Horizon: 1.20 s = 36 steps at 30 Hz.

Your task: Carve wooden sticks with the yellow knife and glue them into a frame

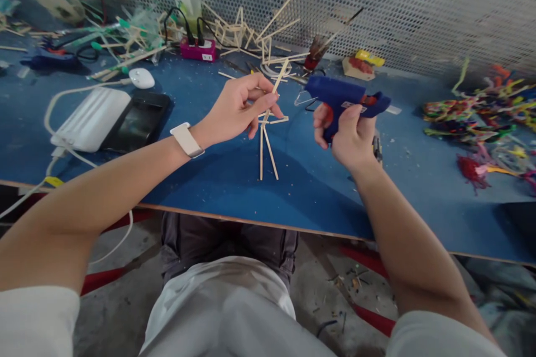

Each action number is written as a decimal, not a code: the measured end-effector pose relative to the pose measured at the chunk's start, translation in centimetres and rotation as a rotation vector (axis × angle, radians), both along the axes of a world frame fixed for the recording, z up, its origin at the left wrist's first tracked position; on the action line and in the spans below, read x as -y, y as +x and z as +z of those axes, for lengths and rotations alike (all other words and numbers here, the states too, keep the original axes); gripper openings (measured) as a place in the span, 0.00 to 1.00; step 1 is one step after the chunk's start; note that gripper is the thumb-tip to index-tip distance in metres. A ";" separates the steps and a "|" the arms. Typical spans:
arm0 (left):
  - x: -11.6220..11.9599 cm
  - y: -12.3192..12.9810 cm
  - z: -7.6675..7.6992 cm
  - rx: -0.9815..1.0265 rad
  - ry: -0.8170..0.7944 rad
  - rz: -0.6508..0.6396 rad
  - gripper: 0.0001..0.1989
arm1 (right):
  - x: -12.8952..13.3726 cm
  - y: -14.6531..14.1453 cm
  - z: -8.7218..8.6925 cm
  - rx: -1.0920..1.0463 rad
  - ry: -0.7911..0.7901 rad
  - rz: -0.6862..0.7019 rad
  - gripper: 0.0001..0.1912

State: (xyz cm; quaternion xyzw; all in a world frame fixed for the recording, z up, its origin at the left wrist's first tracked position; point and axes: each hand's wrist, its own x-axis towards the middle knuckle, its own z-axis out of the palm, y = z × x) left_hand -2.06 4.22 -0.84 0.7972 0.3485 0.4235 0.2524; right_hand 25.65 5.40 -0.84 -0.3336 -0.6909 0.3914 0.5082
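My left hand (pixel 247 103) pinches a thin wooden stick (pixel 281 73) between thumb and fingers, its upper end pointing up and to the right. Just below those fingers is a small frame of joined wooden sticks (pixel 268 150), with two long legs reaching toward me. Whether the held stick is joined to the frame I cannot tell. My right hand (pixel 349 131) is wrapped around the grip of a blue hot glue gun (pixel 335 92). The gun's nozzle points left, close to the held stick but apart from it.
A tangle of joined sticks (pixel 240 33) stands behind, near a purple power adapter (pixel 199 50) with plugged cords. On the left lie a white power bank (pixel 96 117), a black phone (pixel 138 122) and a second glue gun (pixel 50 60). Colourful yarn scraps (pixel 481 111) lie right. A perforated metal panel (pixel 419 11) closes the back.
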 end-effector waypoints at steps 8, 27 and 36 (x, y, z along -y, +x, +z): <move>-0.2 0.3 -0.3 -0.037 0.041 -0.023 0.32 | -0.3 0.3 -0.5 -0.011 0.007 0.033 0.37; 0.3 0.7 0.3 0.075 -0.081 -0.107 0.26 | 0.2 -0.1 0.1 -0.018 -0.002 0.025 0.36; -0.2 0.7 0.1 0.265 -0.176 -0.200 0.28 | -0.2 0.3 -0.4 -0.082 -0.004 0.076 0.35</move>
